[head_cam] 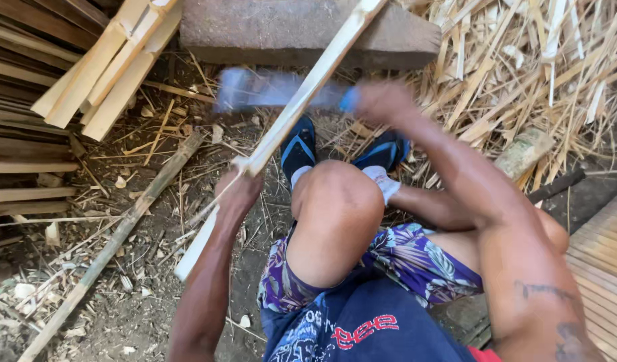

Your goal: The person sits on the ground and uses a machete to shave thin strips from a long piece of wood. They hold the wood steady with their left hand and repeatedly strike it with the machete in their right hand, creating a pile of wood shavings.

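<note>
My left hand [238, 190] grips a long pale bamboo slat [301, 94] that slants from lower left up to the stone block at top centre. My right hand [382, 102] is closed on the blue handle of a wide-bladed chopping knife [268, 89], whose blade is blurred with motion and lies across the slat, behind it. My bent knee [335, 201] sits just below, with my feet in dark sandals [298, 149] under the slat.
A grey stone block [301, 30] lies at top centre. Split bamboo slats [114, 60] lean at upper left over stacked dark planks [27, 134]. A heap of bamboo shavings [523, 67] fills the upper right. A thin bamboo pole [114, 241] lies on the dirt.
</note>
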